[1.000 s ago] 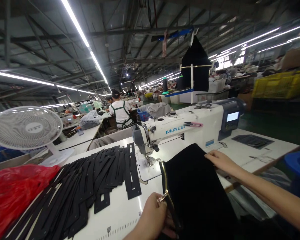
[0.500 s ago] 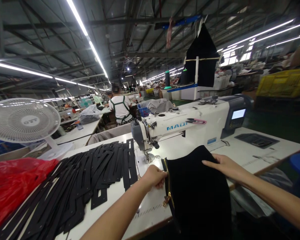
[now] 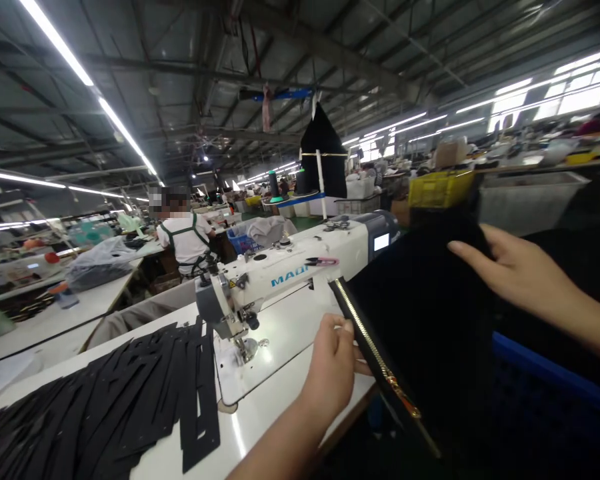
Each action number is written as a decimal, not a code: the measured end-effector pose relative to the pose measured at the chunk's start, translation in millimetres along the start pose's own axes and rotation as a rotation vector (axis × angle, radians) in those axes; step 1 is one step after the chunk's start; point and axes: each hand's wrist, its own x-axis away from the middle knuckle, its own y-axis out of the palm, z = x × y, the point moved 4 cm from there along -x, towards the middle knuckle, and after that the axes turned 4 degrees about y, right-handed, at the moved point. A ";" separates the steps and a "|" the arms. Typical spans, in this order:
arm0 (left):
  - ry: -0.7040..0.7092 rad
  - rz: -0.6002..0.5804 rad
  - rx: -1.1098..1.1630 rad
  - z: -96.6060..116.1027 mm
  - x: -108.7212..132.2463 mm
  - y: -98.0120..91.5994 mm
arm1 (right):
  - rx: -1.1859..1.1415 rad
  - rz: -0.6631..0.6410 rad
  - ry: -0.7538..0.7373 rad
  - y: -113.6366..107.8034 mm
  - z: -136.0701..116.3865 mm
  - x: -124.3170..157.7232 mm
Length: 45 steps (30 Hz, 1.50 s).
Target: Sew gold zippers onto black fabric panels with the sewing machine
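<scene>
A black fabric piece (image 3: 425, 300) with a gold metal zipper (image 3: 363, 327) along its left edge hangs between my hands, raised off the table. My left hand (image 3: 333, 363) is closed on the zipper edge, with the fingertips partly behind the cloth. The zipper pull sits low on that edge. Up at the right edge, my right hand (image 3: 515, 273) grips the cloth with the thumb on top; its other fingers are mostly hidden. The white sewing machine (image 3: 290, 267) stands just beyond my left hand, its needle area apart from the cloth.
Black cut strips with slots (image 3: 105, 393) lie piled on the white table (image 3: 265, 407) at left. Pink-handled snips (image 3: 323, 261) rest on the machine arm. A blue crate (image 3: 545, 367) is at lower right. A co-worker (image 3: 186, 240) sits farther back, facing away.
Both hands have carried the zippered cloth rightward and up, away from the needle area and past the table edge. My view has turned right, bringing the blue crate in and leaving the fan out.
</scene>
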 end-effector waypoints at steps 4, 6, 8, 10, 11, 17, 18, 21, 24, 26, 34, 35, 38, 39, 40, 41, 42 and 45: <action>-0.044 0.273 -0.154 -19.8 9.5 -45.8 | 0.047 -0.019 -0.154 48.4 -23.2 2.5; -0.118 0.446 -0.233 -34.4 26.5 -86.6 | 0.031 -0.175 -0.217 112.5 -31.5 15.0; -0.193 0.556 -0.279 -44.3 49.0 -123.9 | 0.021 -0.366 -0.279 179.1 -39.5 33.0; -0.236 0.627 -0.306 -43.9 71.9 -150.3 | 0.019 -0.485 -0.313 228.3 -46.2 47.7; -0.221 0.640 -0.340 -38.7 81.2 -157.9 | 0.022 -0.519 -0.319 244.2 -48.5 51.6; -0.167 0.027 -1.232 -4.3 91.9 -134.3 | 0.067 -0.571 -0.298 255.9 -46.2 38.6; -0.213 -0.056 -1.317 -5.3 91.1 -130.4 | 0.076 -0.570 -0.290 252.5 -44.8 35.7; -0.244 -0.114 -1.430 -7.9 86.8 -126.9 | 0.131 -0.555 -0.287 245.6 -42.6 33.7; -0.236 -0.126 -1.450 -10.5 83.5 -128.8 | 0.255 -0.528 -0.305 245.3 -40.7 41.3; -0.223 -0.127 -1.449 -10.1 82.4 -129.8 | 0.344 -0.530 -0.329 247.5 -39.0 47.5; -0.296 -0.199 -1.515 -12.8 77.6 -133.8 | 0.509 -0.463 -0.462 237.6 -74.3 49.6; -0.308 -0.207 -1.516 -13.7 76.9 -135.0 | 0.507 -0.438 -0.495 234.7 -87.4 57.7; -0.315 -0.229 -1.514 -15.2 76.2 -137.6 | 0.382 -0.458 -0.688 234.8 -125.7 99.3; -0.311 -0.235 -1.514 -15.2 76.3 -138.0 | 0.242 -0.514 -0.782 237.5 -134.3 114.1; -0.307 -0.238 -1.512 -15.1 76.5 -138.4 | 0.132 -0.586 -0.833 241.6 -137.0 124.7; -0.303 -0.236 -1.510 -14.9 76.7 -138.7 | 0.071 -0.660 -0.841 247.3 -133.8 129.4; -0.295 -0.228 -1.507 -14.8 76.7 -138.9 | 0.061 -0.712 -0.810 253.5 -125.5 127.5; -0.263 -0.196 -1.499 -16.4 77.1 -138.8 | 0.155 -0.702 -0.594 266.1 -86.4 95.1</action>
